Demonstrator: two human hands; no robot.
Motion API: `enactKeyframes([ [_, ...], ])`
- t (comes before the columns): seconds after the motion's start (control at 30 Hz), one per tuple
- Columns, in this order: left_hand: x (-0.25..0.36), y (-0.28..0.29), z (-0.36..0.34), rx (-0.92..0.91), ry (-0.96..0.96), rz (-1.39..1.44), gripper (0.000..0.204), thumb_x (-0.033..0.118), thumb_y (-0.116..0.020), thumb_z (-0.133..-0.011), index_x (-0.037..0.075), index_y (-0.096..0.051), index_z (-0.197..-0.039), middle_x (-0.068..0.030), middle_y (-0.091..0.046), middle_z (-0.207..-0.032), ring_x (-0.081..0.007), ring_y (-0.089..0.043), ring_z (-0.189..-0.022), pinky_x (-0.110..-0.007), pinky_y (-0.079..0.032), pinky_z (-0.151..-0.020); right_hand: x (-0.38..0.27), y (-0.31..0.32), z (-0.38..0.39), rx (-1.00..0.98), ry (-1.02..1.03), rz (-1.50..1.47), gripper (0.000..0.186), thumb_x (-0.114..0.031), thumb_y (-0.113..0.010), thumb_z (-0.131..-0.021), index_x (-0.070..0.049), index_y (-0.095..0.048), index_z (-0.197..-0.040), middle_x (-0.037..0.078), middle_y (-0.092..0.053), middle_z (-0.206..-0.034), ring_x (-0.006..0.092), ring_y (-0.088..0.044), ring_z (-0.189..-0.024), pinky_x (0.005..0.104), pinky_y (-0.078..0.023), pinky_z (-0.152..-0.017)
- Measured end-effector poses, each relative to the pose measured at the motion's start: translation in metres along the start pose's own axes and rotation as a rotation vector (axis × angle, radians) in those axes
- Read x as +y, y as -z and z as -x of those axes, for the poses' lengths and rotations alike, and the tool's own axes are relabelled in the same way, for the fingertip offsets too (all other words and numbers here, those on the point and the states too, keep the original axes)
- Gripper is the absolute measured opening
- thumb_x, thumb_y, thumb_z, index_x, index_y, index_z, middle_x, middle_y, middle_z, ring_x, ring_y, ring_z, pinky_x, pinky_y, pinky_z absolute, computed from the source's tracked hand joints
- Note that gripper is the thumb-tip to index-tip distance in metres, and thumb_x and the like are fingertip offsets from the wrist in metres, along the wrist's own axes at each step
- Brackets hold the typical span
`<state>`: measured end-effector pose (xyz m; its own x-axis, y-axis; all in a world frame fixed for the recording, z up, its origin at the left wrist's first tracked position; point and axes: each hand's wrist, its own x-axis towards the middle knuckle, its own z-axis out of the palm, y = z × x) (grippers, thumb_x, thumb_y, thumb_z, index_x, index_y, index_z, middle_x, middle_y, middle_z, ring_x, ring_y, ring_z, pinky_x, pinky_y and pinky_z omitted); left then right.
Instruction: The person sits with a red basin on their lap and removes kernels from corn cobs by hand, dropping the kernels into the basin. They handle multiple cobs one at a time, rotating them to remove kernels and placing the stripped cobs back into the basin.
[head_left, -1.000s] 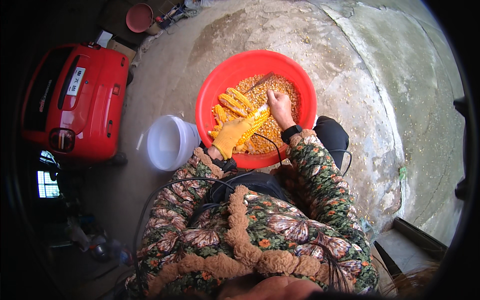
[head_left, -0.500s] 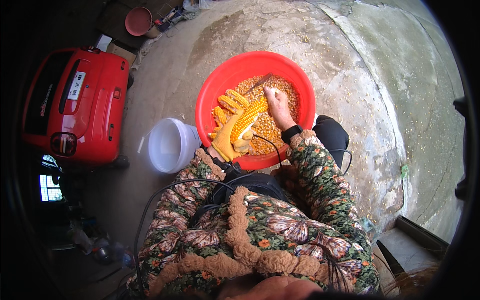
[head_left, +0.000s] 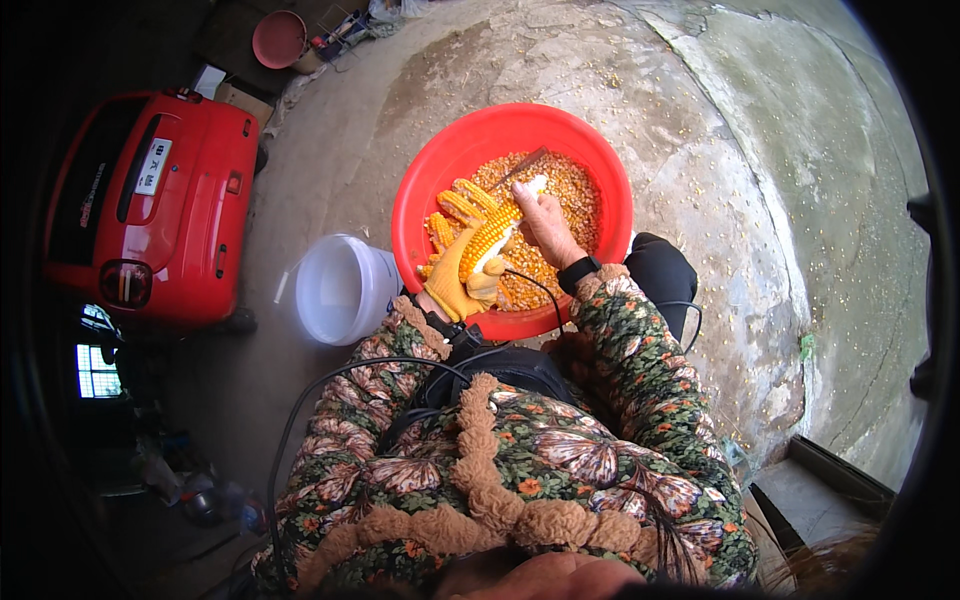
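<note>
1. Head view: nearest lies the person's flowered jacket (head_left: 585, 450) with brown fleecy trim, a black cable (head_left: 400, 357) looping across its left side.
2. Yellow-gloved, the left hand (head_left: 466, 282) is wrapped around the lower part of a corn cob (head_left: 490, 238), which slants up and to the right over the tub, yellow rows on one side and a pale stripped strip on the other.
3. Bare, with a black band (head_left: 580, 270) at the wrist, the right hand (head_left: 548, 225) is closed at the cob's upper end, thumb laid along it; a white piece (head_left: 538, 184) pokes out past the thumb (whether it belongs to the same cob or is separate, I cannot tell).
4. Beneath both hands sits the red tub (head_left: 618, 190), spread with loose kernels (head_left: 575, 200); more yellow cobs (head_left: 462, 204) lie on its left side, and a narrow brown tool (head_left: 527, 162) rests toward the far side.
5. Just left of the tub stands a white bucket (head_left: 335, 290).
6. Farther out, scattered grains dot the concrete floor (head_left: 700, 200); a red car (head_left: 190, 225) is parked at the left, and a reddish basin (head_left: 279, 39) lies beyond.
</note>
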<state>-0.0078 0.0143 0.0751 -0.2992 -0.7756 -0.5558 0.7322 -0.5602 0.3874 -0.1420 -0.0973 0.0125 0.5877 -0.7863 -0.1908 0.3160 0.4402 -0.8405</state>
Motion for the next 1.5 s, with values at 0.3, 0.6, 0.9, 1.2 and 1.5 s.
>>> enactKeyframes([
  [0.3,-0.002,0.003,0.0,-0.149,0.003,0.071,0.056,0.052,-0.038,-0.097,0.001,-0.056,-0.111,-0.0016,-0.05,-0.06,-0.0054,-0.034,-0.036,-0.021,-0.026,-0.035,0.005,-0.002,0.003,-0.086,0.075,-0.12,0.043,-0.047,-0.052,-0.094,-0.016,-0.036,-0.069,-0.007,-0.027,-0.052,0.0047,-0.024,-0.041,0.024,-0.018,-0.039],
  [0.6,-0.002,0.008,0.001,-0.199,-0.032,0.13,0.056,0.052,-0.037,-0.097,0.001,-0.056,-0.111,-0.002,-0.051,-0.058,-0.0064,-0.034,-0.034,-0.021,-0.027,-0.034,0.004,-0.003,0.006,-0.179,0.016,-0.262,0.034,-0.044,-0.05,-0.096,-0.016,-0.04,-0.079,-0.007,-0.029,-0.059,0.0045,-0.026,-0.046,0.0216,-0.019,-0.041],
  [0.9,-0.001,0.003,0.001,-0.025,-0.069,-0.007,0.057,0.051,-0.033,-0.099,0.001,-0.054,-0.114,-0.0007,-0.047,-0.055,-0.0055,-0.03,-0.033,-0.021,-0.023,-0.033,0.0,0.007,0.001,-0.08,-0.035,-0.295,0.034,-0.044,-0.046,-0.097,-0.016,-0.045,-0.077,-0.004,-0.042,-0.063,0.0051,-0.028,-0.046,0.021,-0.022,-0.042],
  [1.2,0.011,0.007,0.001,0.091,-0.178,-0.176,0.049,0.049,-0.034,-0.099,0.006,-0.056,-0.111,-0.0027,-0.047,-0.056,-0.0085,-0.033,-0.033,-0.022,-0.025,-0.032,0.008,0.011,-0.007,0.023,0.131,-0.035,0.032,-0.035,-0.05,-0.095,-0.005,-0.059,-0.104,0.001,-0.06,-0.09,0.0106,-0.054,-0.081,0.0268,-0.044,-0.073],
  [1.5,0.005,0.014,0.003,0.272,-0.19,-0.546,0.04,0.047,-0.039,-0.098,0.013,-0.057,-0.109,-0.0042,-0.051,-0.058,-0.0106,-0.037,-0.035,-0.021,-0.028,-0.033,0.009,0.018,-0.008,-0.131,-0.063,-0.181,0.03,-0.033,-0.068,-0.087,-0.009,-0.054,-0.1,-0.003,-0.054,-0.081,0.0078,-0.054,-0.063,0.0234,-0.049,-0.056],
])
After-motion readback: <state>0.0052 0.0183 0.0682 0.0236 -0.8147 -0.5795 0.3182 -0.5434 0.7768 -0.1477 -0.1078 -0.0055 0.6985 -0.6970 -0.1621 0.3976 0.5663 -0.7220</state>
